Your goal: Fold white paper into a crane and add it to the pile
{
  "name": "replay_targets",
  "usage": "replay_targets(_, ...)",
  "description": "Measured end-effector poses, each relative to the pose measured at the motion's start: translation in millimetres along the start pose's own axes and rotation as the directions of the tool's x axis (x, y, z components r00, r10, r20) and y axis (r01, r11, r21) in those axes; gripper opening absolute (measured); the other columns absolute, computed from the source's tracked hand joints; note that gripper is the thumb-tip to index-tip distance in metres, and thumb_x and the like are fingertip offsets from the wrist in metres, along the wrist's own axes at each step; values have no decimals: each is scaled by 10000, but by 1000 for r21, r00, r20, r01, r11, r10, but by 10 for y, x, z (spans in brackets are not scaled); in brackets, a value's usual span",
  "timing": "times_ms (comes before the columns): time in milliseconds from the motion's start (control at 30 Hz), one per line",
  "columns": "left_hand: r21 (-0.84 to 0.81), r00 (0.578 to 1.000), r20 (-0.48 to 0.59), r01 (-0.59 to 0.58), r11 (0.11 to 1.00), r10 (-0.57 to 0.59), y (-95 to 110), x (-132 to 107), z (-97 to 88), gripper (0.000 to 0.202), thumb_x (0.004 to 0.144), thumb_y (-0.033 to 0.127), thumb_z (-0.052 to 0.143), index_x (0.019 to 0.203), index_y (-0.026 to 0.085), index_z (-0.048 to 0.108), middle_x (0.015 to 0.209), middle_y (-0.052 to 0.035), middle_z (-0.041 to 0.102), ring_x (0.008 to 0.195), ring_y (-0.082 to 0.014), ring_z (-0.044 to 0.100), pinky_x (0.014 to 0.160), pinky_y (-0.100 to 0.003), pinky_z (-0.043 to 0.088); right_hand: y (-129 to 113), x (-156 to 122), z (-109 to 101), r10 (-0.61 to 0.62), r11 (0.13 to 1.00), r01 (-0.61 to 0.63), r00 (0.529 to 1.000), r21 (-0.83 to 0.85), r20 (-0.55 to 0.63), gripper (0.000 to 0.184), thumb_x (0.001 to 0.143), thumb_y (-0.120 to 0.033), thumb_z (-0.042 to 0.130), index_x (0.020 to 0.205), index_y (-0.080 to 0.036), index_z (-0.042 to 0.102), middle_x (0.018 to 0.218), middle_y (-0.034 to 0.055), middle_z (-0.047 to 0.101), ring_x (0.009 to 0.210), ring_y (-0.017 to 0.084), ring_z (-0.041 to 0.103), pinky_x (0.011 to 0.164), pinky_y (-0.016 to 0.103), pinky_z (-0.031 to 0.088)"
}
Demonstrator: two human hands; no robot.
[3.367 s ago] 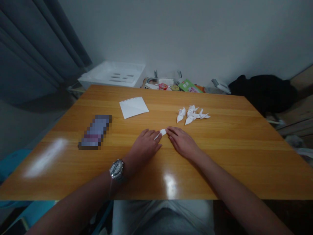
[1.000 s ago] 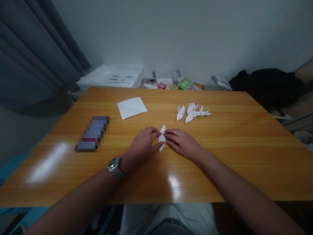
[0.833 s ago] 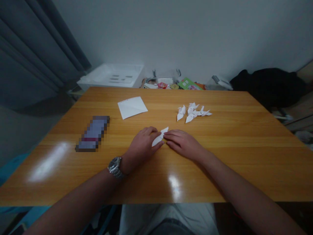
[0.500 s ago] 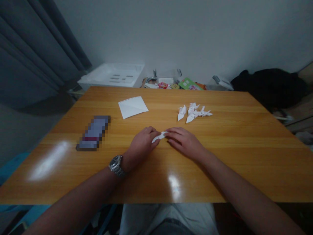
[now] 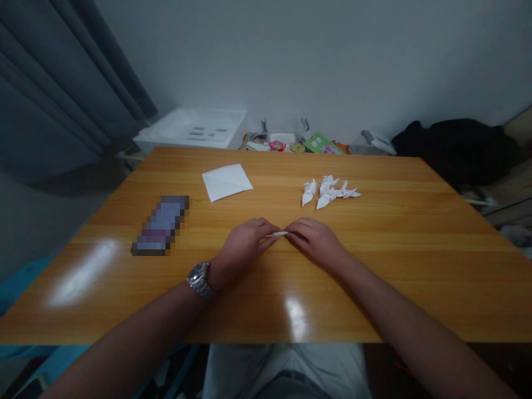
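Between my two hands, a little above the wooden table [image 5: 266, 310], is a small piece of folded white paper [image 5: 279, 234], seen nearly edge-on as a thin strip. My left hand [image 5: 248, 241], with a metal watch [image 5: 200, 279] at the wrist, pinches its left end. The right end is pinched in the fingertips of my right hand [image 5: 316, 238]. Fingers cover both ends, so its full shape is hidden. Beyond my right hand lie several folded white paper figures [image 5: 328, 193] with pointed tips. A flat white sheet of paper [image 5: 227, 183] with one perforated edge rests beyond my left hand.
A phone [image 5: 162, 224], blurred by pixels, lies on the left of the table. Past the far edge stand a white plastic bin [image 5: 193, 124] and a green booklet [image 5: 322, 143] among clutter. Dark cloth [image 5: 457, 147] is heaped at the back right.
The folded paper has turned from showing a broad face to lying nearly edge-on. My fingertips have come closer together around it, the right hand shifting slightly.
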State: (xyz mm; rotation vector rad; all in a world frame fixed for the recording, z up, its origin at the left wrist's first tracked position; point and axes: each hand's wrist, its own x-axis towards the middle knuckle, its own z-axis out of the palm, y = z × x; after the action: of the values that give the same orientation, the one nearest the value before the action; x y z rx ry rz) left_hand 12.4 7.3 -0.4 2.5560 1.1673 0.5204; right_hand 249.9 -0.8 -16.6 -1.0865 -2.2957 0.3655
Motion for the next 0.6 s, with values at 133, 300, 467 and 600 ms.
replay_targets(133,-78,998,-35,49,996,-52,13,-1,18,274,1039,400,498,1153,239,688,1046,-34,738,959,-202,684,832,-308,516,-65,3,-59,28,995,-23,998,95,-52,206,1033,-277,524,1130,-223,698,1020,77,726,952,219,670,846,362,530)
replay_targets(300,-166,997,-63,44,985,-55,40,11,12,218,1034,295,484,1164,217,641,1047,-38,721,941,-188,677,843,-309,523,-30,16,-70,95,985,-84,993,151,-67,212,1016,-213,517,1095,-205,714,984,74,718,933,216,660,830,358,518)
replay_targets(467,-139,987,23,-155,978,160,-3,37,-3,315,985,122,463,1175,219,695,1198,-75,654,1086,-198,618,963,-336,498,119,6,-20,87,993,-85,996,79,-13,171,975,-159,565,1011,-190,730,953,71,725,937,231,630,864,395,486)
replay_targets(600,-74,981,76,-173,982,179,-19,44,19,346,979,139,510,1244,259,696,1233,-88,638,1107,-216,609,978,-370,494,187,-4,30,67,997,-66,997,46,-26,178,984,-175,561,1035,-198,730,978,80,699,963,235,603,875,406,477)
